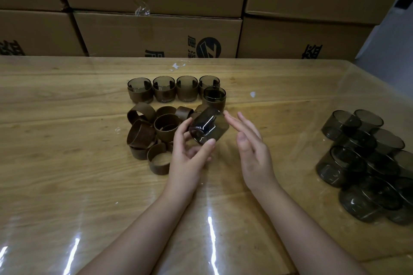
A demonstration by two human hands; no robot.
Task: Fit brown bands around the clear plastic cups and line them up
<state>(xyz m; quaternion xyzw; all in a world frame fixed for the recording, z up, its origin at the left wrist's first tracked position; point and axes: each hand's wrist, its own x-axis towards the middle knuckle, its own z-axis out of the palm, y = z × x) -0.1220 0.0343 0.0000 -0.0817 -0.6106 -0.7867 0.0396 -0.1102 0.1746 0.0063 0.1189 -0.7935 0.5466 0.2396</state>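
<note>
Five banded cups (174, 89) stand at the rear of the table (67, 140): four in a row, one just in front. Left hand (190, 154) pinches a tilted cup (209, 128) beside the loose brown bands (152, 131). Right hand (252, 147) is just beside it, fingers straight and released. Unbanded cups (368, 163) are heaped far right.

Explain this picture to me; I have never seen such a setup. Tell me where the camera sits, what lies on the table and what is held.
No machine here: a person works with bare hands, and the one picture comes from a camera worn on the head, looking down. The left hand holds a tilted cup; the right hand is open beside it, holding nothing. On the wooden table lie loose brown bands in a heap, five banded cups lined up behind them, and bare cups heaped at the right. Cardboard boxes stand behind.
</note>
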